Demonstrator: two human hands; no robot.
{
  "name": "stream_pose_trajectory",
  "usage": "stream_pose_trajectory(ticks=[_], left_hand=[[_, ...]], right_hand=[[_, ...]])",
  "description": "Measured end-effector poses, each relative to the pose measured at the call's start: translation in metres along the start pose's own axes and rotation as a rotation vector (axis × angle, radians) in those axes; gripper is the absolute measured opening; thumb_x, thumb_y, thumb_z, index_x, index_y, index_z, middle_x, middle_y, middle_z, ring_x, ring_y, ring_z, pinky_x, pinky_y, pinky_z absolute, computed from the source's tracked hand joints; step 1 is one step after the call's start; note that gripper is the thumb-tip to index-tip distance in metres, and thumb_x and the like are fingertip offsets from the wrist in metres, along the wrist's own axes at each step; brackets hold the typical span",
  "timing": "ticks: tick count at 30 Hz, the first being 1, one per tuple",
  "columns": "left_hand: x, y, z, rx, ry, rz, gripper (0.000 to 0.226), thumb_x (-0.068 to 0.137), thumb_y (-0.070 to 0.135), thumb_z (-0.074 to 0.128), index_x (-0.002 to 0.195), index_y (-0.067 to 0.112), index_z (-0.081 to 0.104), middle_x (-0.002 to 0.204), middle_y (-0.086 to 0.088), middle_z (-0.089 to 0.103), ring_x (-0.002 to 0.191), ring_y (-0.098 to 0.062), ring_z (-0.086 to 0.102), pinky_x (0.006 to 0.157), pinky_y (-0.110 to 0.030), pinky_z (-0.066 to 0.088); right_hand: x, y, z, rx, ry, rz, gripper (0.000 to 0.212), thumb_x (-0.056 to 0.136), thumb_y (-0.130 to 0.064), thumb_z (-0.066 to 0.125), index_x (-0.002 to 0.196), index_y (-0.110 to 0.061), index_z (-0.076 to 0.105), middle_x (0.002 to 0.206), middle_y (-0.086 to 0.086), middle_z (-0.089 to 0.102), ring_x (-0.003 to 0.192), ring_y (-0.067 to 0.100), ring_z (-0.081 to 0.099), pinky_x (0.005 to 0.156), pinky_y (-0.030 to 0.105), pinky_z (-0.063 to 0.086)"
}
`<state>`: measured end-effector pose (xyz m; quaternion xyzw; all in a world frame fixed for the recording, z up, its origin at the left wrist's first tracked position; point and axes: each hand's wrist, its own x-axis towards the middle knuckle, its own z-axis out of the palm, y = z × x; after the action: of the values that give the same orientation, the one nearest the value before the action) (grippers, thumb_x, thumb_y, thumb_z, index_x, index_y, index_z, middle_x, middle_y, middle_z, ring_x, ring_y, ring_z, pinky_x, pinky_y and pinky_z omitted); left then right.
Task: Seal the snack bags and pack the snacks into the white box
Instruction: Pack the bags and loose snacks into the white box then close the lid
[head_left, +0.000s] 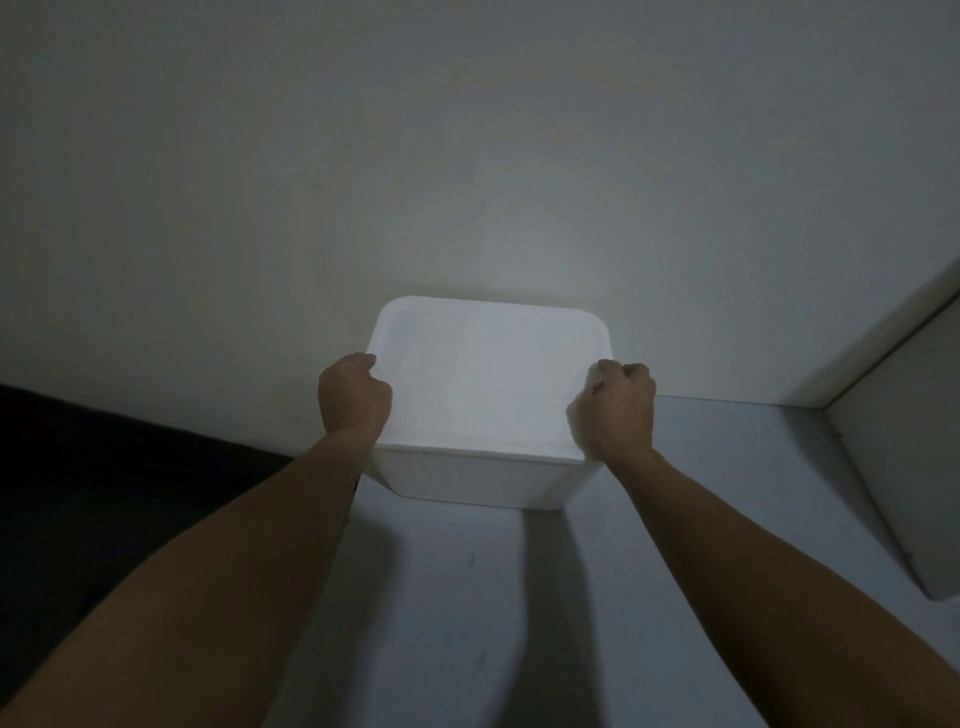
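Now my left hand (354, 396) curls round the left edge of the white box (485, 384), which sits lidded on the table (467, 597) against the wall (467, 156). My right hand (619, 408) grips the right edge likewise. No snack bags show. I judge that I should pull evenly with both hands and keep the box level, so the lid stays seated.

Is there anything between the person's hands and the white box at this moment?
Nothing visible. The left hand grips the left edge of the white box and the right hand grips its right edge, both in direct contact. The lid is on, so no snacks show.
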<state>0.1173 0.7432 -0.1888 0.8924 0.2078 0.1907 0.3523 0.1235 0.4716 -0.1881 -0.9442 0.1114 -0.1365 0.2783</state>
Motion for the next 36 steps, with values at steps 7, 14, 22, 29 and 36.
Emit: stream_pose_trajectory(ticks=[7,14,22,29,36], left_hand=[[-0.018,0.019,0.036,0.572,-0.327,0.422,0.056,0.099,0.044,0.029,0.149,0.018,0.026,0.160,-0.009,0.014,0.148,-0.027,0.005,0.116,-0.058,0.003],[-0.033,0.025,0.052,0.614,-0.334,0.383,0.069,0.091,0.067,0.012,0.151,0.033,0.004,0.161,-0.009,-0.001,0.147,-0.034,-0.006,0.114,-0.063,-0.004],[-0.018,0.031,0.050,0.660,-0.349,0.399,0.070,0.088,0.068,0.021,0.148,0.032,0.019,0.158,-0.011,0.016,0.144,-0.037,0.012,0.112,-0.061,0.007],[0.027,0.036,0.058,0.560,-0.261,0.479,0.060,0.092,0.049,0.027,0.140,0.016,0.041,0.150,-0.017,0.033,0.139,-0.035,0.027,0.113,-0.055,0.016],[0.055,0.036,0.080,0.613,-0.344,0.501,0.058,0.099,0.049,0.018,0.152,0.025,0.014,0.162,-0.003,0.005,0.149,-0.025,0.003,0.116,-0.060,0.001]], right_hand=[[-0.002,-0.010,0.013,-0.413,-0.201,-0.307,0.053,0.093,-0.043,0.028,0.138,-0.016,0.036,0.153,0.013,0.029,0.142,0.037,0.020,0.112,0.060,0.019],[-0.006,-0.008,0.021,-0.433,-0.332,-0.270,0.070,0.092,-0.063,0.006,0.152,-0.027,0.003,0.162,0.010,0.000,0.149,0.035,-0.003,0.116,0.061,0.006],[0.000,-0.019,0.026,-0.485,-0.318,-0.270,0.065,0.092,-0.053,0.014,0.146,-0.019,0.016,0.158,0.016,0.012,0.146,0.041,0.005,0.111,0.068,0.010],[0.036,-0.048,0.044,-0.370,-0.270,-0.231,0.059,0.092,-0.037,0.029,0.146,-0.013,0.023,0.158,0.014,0.015,0.146,0.040,0.003,0.112,0.066,0.007],[0.060,-0.057,0.064,-0.388,-0.288,-0.278,0.057,0.097,-0.045,0.016,0.152,-0.030,0.009,0.162,0.007,0.005,0.148,0.037,-0.001,0.114,0.066,0.002]])
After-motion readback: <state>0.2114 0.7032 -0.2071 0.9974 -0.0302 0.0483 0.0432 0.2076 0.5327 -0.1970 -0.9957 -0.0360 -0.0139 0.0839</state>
